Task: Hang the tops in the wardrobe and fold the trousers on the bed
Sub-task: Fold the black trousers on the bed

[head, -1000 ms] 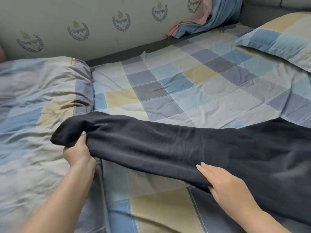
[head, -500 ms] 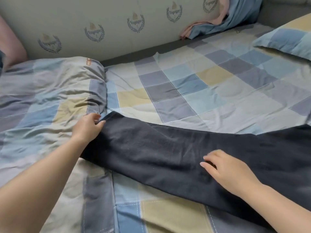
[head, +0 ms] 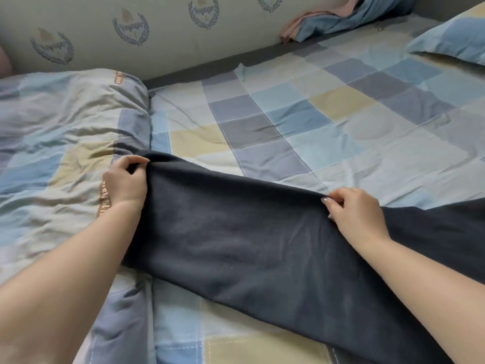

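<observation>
Dark navy trousers [head: 262, 245] lie stretched across the checked bed [head: 288, 122] between both hands. The left hand [head: 126, 183] pinches the hem end and the right hand [head: 354, 214] pinches the far edge, probably to square the legs before folding.

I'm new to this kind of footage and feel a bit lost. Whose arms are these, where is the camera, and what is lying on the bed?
There is no machine here: these are a person's two bare arms, filmed by one wide-angle camera worn on their head, looking forward and down. That is why the arms reach in from the bottom edge. The surface is a bed with a checked sheet. A bunched duvet lies at the left, a pillow at the far right, and some folded cloth against the wall. Stretched across the sheet are dark trousers. The left hand pinches their end near the duvet; the right hand grips their far edge further along.
</observation>
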